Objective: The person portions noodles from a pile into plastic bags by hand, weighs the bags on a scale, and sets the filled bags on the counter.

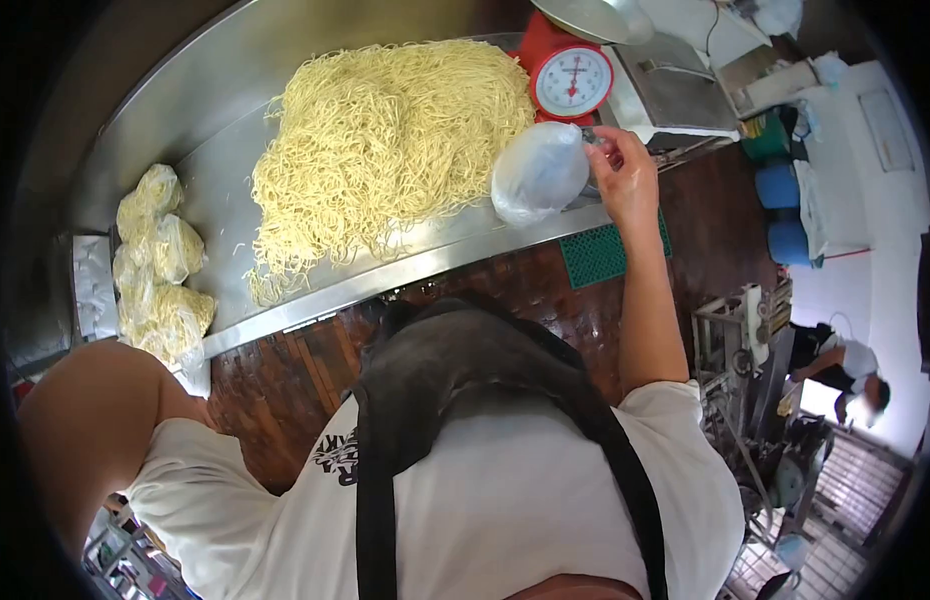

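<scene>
My right hand (625,178) reaches forward beside the scale, its fingers bent together in a pinch at the right edge of a clear plastic bag (540,172). The bag looks puffed and lies over the front rim of the metal table. Just left of it spreads a large heap of loose yellow noodles (385,150). A red dial scale (573,80) with a white face stands right behind the bag. My left arm bends out at the left edge of the view, and the left hand itself is out of sight.
Several filled bags of noodles (165,265) lie at the left end of the steel table (220,175). A metal box (675,85) stands right of the scale. On the brown floor is a green mat (593,258). Another person (850,365) is far right, near metal equipment (730,350).
</scene>
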